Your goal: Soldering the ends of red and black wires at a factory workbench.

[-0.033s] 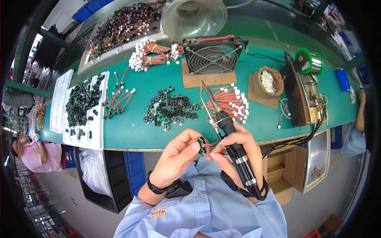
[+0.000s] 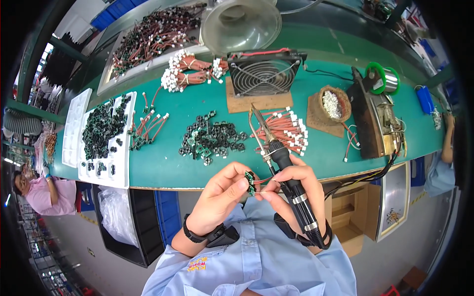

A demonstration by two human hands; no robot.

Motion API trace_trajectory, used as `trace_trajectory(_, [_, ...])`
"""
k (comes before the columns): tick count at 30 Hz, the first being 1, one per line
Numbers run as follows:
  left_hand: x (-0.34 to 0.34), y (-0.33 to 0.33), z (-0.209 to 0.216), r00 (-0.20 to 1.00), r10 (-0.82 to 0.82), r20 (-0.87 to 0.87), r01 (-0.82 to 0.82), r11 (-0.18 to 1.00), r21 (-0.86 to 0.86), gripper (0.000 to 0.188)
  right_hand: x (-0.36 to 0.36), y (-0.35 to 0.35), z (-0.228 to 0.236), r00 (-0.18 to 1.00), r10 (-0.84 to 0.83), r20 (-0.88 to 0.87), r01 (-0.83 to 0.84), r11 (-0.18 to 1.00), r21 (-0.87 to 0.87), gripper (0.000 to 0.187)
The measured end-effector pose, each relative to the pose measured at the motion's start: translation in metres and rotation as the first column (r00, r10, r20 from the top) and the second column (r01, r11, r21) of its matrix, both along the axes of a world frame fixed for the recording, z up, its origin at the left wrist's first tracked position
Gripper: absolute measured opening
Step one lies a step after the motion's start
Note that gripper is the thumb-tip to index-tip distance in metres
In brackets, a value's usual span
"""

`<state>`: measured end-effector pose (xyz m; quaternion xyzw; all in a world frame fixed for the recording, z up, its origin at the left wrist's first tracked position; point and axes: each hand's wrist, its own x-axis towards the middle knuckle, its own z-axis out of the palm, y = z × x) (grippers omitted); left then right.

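Observation:
My left hand (image 2: 217, 195) is closed, pinching a small green circuit board (image 2: 250, 183) between thumb and fingers in front of the table edge. Thin red and pale wires (image 2: 260, 182) run from the board toward my right hand (image 2: 301, 185). That hand is wrapped round a black soldering iron (image 2: 292, 175) with a thin metal feed tube beside its tip. The iron points up and away over the table, apart from the board. My right thumb and a finger also meet at the wires. Whether wire and board are joined is hidden by my fingertips.
Loose boards (image 2: 210, 135) and red wires with white connectors (image 2: 286, 129) lie ahead on the green table (image 2: 168, 167). Behind them stands a black fan (image 2: 264, 74). A white tray (image 2: 123, 148) of parts is left; a tip-cleaning pot (image 2: 333, 103) and solder spool (image 2: 385, 79) are right.

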<state>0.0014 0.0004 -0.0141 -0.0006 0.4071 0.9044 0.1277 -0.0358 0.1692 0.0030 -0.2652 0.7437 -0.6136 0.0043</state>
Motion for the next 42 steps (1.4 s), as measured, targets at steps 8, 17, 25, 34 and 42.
trace_trajectory(8, [0.003,0.002,0.004,0.995,0.097,0.004,-0.096,0.989,-0.117,0.022,0.006,-0.003,-0.005,0.995,-0.018,0.103,0.027,0.996,-0.09,0.039])
trace_trajectory(17, [-0.004,-0.003,-0.002,1.0,0.025,0.015,-0.024,0.999,-0.047,0.017,0.0,0.002,-0.001,0.998,-0.063,0.016,0.063,0.998,-0.027,0.042])
trace_trajectory(25, [-0.009,-0.006,-0.004,0.995,0.076,0.063,-0.078,0.996,0.032,0.017,0.001,0.008,-0.004,0.979,-0.203,0.017,0.203,0.96,-0.191,0.043])
trace_trajectory(34, [-0.014,-0.004,0.003,0.986,0.133,0.1,-0.137,0.99,0.038,0.015,-0.001,0.012,-0.002,0.976,-0.198,0.095,0.217,0.936,-0.278,0.044])
trace_trajectory(42, [-0.011,-0.005,-0.004,0.937,0.332,-0.111,-0.35,0.898,-0.265,0.01,0.008,0.056,-0.031,0.852,-0.494,-0.174,0.49,0.869,-0.07,0.049])
